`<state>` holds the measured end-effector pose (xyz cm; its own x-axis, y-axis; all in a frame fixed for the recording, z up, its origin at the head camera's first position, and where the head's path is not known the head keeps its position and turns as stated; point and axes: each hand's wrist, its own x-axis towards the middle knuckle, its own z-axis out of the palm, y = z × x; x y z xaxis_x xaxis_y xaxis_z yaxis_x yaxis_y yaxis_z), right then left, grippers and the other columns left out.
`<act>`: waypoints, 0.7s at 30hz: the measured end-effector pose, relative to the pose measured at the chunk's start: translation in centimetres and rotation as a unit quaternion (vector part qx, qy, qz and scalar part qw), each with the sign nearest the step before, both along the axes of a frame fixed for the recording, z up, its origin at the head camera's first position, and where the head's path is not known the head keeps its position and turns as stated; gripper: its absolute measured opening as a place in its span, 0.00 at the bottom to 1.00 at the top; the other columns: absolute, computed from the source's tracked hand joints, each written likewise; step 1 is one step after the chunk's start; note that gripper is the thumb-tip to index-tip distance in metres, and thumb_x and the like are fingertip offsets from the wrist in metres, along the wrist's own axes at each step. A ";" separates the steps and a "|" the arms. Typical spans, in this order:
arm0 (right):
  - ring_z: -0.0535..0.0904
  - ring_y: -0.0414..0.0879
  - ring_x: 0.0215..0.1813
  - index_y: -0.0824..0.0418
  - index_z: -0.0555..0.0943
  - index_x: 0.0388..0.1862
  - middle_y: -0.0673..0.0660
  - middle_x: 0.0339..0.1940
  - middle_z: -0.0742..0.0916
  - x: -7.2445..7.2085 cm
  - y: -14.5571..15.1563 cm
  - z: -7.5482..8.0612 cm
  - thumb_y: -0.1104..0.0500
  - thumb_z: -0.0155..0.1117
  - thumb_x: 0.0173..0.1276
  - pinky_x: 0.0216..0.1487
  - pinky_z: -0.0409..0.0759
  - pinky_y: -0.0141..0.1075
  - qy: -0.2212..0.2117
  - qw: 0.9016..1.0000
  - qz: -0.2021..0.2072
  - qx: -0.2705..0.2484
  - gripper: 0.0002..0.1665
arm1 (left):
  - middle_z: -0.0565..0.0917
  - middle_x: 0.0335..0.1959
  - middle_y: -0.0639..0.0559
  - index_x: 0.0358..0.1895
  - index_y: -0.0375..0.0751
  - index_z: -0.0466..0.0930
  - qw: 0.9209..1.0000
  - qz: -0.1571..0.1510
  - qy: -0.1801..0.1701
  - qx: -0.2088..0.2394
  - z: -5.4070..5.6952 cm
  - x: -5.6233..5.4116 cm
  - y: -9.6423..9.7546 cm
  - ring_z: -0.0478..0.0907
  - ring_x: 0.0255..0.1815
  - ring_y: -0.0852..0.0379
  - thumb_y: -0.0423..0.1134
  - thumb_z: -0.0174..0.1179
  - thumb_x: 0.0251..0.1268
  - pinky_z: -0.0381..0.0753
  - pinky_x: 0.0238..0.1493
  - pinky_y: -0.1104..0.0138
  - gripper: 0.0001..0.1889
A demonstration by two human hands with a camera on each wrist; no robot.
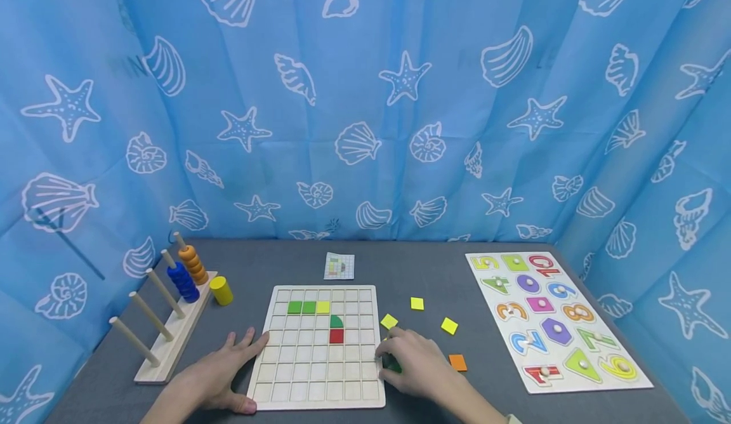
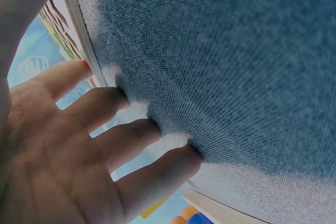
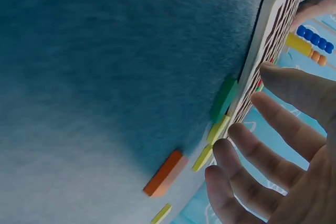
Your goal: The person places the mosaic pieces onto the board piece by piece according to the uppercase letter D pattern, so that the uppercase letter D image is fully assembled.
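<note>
A wooden grid board (image 1: pixel 308 373) lies on the table with two green square tiles (image 1: pixel 294 308), a yellow square tile (image 1: pixel 323 308), a green quarter-round tile (image 1: pixel 336 321) and a red square tile (image 1: pixel 337 336) in its cells. Fingers spread, my left hand (image 1: pixel 214 373) rests at the board's left edge, thumb by its lower corner. Beside the right edge, my right hand (image 1: pixel 419 360) hovers with loosely bent fingers around a loose green piece (image 3: pixel 224 98). The right wrist view shows that piece lying on the table against the board, nothing gripped.
Loose yellow tiles (image 1: pixel 417 303) and an orange tile (image 1: pixel 457 362) lie right of the board. A small pattern card (image 1: pixel 339 266) is behind it. At left stand a bead rack (image 1: pixel 177 341) and a yellow cylinder (image 1: pixel 221 290); at right lies a number puzzle (image 1: pixel 559 322).
</note>
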<state>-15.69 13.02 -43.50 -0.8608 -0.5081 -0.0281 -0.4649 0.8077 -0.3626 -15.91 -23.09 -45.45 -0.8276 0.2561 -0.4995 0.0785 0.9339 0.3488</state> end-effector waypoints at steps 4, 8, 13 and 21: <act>0.68 0.35 0.31 0.49 0.90 0.39 0.44 0.33 0.82 0.4 0.8 -0.3 0.55 0.80 0.56 0.23 0.65 0.30 -0.002 1.000 0.003 -0.002 0.11 | 0.56 0.82 0.30 0.81 0.49 0.56 1.000 -0.003 0.004 0.004 0.0 0.1 0.0 0.48 0.78 0.15 0.59 0.80 0.38 0.61 0.63 0.22 0.62; 0.70 0.35 0.32 0.50 0.91 0.41 0.44 0.34 0.83 0.4 1.3 -0.5 0.57 0.81 0.54 0.24 0.66 0.31 -0.006 1.000 0.007 0.003 0.13 | 0.56 0.81 0.30 0.81 0.50 0.57 1.000 -0.002 0.006 0.001 0.0 0.1 -0.1 0.49 0.78 0.15 0.59 0.80 0.38 0.62 0.63 0.22 0.62; 0.77 0.37 0.36 0.50 0.91 0.40 0.43 0.38 0.86 0.4 1.8 -0.8 0.58 0.82 0.52 0.28 0.72 0.34 0.001 1.000 0.013 0.007 0.14 | 0.56 0.81 0.29 0.81 0.49 0.57 1.000 -0.002 0.005 0.000 0.0 0.1 -0.1 0.48 0.77 0.15 0.59 0.81 0.38 0.62 0.63 0.22 0.62; 0.75 0.34 0.35 0.50 0.91 0.39 0.43 0.37 0.87 0.4 2.0 -1.2 0.54 0.82 0.53 0.28 0.71 0.32 0.002 1.000 0.013 -0.005 0.14 | 0.56 0.81 0.28 0.81 0.48 0.56 1.000 -0.008 0.008 0.006 0.1 0.2 -0.1 0.48 0.77 0.14 0.58 0.81 0.38 0.60 0.63 0.21 0.62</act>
<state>-15.27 15.00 -44.74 -0.8470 -0.5311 -0.0200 -0.4877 0.7916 -0.3682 -15.70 -23.15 -45.30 -0.8313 0.2752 -0.4829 0.0984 0.9280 0.3595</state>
